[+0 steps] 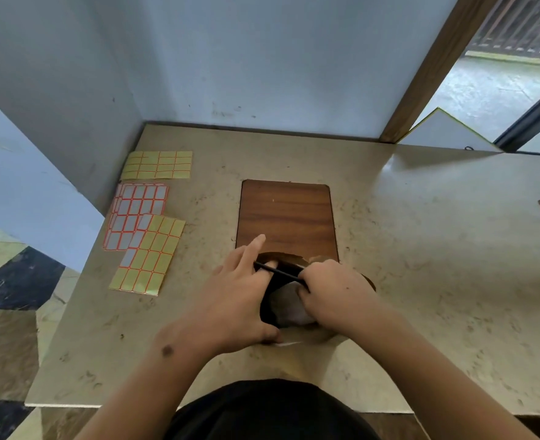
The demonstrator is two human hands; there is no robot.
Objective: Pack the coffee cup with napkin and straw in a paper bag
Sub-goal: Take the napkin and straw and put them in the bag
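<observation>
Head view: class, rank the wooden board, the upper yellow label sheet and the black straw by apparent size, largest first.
1. Wooden board
2. Upper yellow label sheet
3. Black straw, though hands hide part of it.

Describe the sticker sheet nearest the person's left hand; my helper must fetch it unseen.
On the beige counter, look left of the brown wooden board, where three label sheets lie. Take the one closest to the counter's front edge, the yellow sheet overlapping the white sheet. Unlike the all-yellow sheet at the back, it has grey blanks down its left side.
</observation>
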